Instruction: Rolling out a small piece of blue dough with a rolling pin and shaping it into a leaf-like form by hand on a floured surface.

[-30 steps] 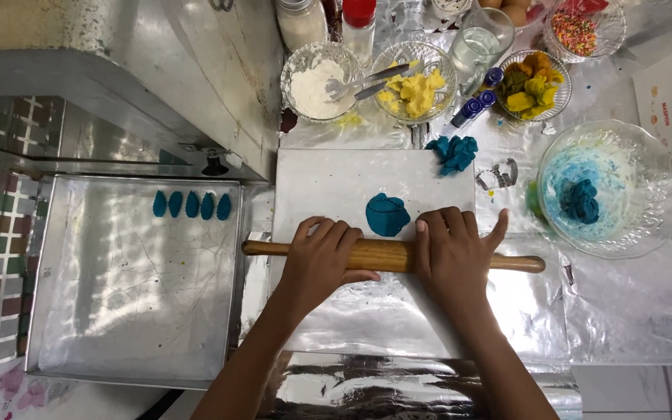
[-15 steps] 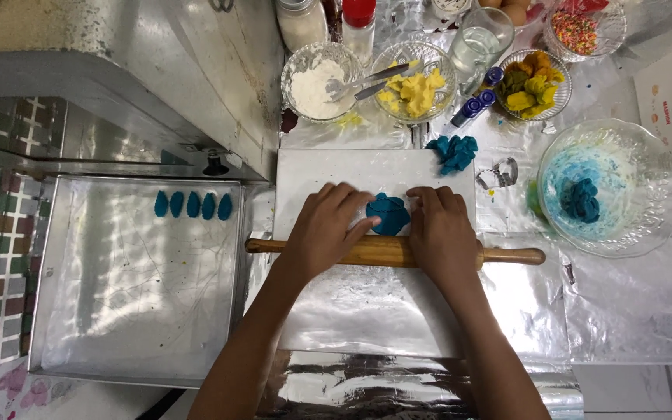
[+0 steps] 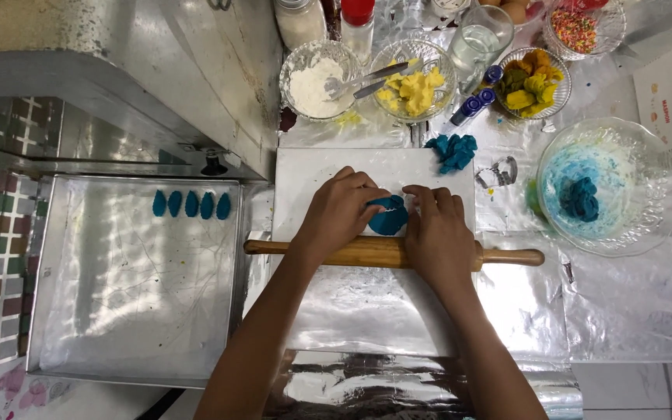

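Hands, left (image 3: 341,211) and right (image 3: 439,232), open-gripped on one rolling pin (image 3: 367,251); four dough ovals (image 3: 191,204)

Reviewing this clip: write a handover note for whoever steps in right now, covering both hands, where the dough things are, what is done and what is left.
Left hand: palm on the wooden rolling pin, fingers open and touching the blue dough lump.
Right hand: same, palm on the pin, fingertips at the lump.
The pin lies across the white board, just on the near side of the lump.
Done: five blue shaped pieces sit in a row on the metal tray.
Left: the lump is not yet flat; more blue dough waits at the board's far corner and in the glass bowl.
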